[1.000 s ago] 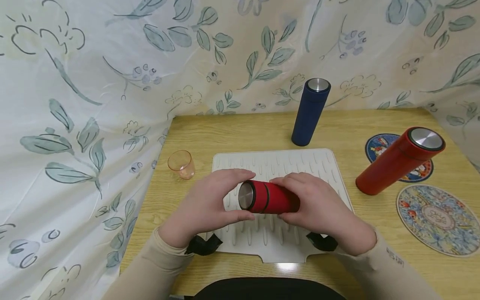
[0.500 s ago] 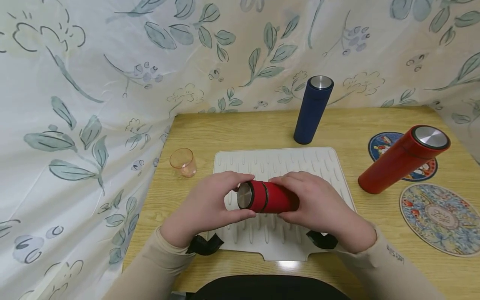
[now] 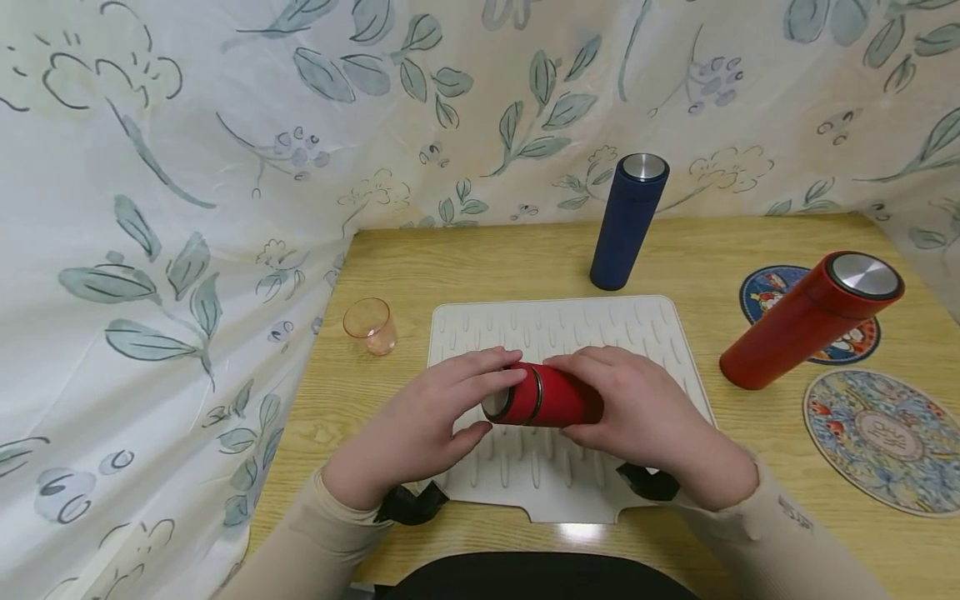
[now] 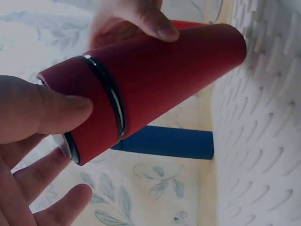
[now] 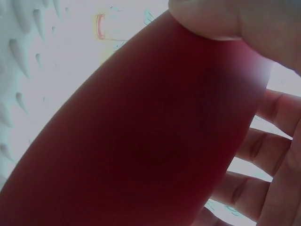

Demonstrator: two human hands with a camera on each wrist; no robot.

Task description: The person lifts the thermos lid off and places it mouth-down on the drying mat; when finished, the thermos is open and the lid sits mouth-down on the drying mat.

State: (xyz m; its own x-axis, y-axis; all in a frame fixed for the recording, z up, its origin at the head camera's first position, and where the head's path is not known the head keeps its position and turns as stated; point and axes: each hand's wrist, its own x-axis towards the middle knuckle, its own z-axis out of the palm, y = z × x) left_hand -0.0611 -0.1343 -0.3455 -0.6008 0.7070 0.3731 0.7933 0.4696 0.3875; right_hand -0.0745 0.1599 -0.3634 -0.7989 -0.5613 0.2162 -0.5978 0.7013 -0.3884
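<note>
A red thermos flask [image 3: 558, 396] with a steel-topped lid [image 4: 87, 110] and a dark ring leans over the white ridged mat [image 3: 551, 479], lid toward the left. My right hand [image 3: 637, 400] grips its body, thumb on the near side and fingers round the far side. My left hand [image 3: 427, 408] is at the lid with its fingers spread. Two fingertips lie over the lid's upper side in the head view. In the left wrist view the thumb [image 4: 51, 108] overlaps the lid, while the other fingers stand apart behind it. Whether the flask's base touches the mat, I cannot tell.
A blue flask [image 3: 630, 221] stands behind the mat. To the right is a taller-looking red flask [image 3: 810, 321], close to a round blue patterned coaster [image 3: 776, 287] and a larger floral round mat [image 3: 885, 437]. A small pinkish clear cup [image 3: 371, 329] stands at the left.
The left hand has loosened from around the lid: its fingers have come over the top and its thumb has drawn back. The right hand keeps its grip on the flask.
</note>
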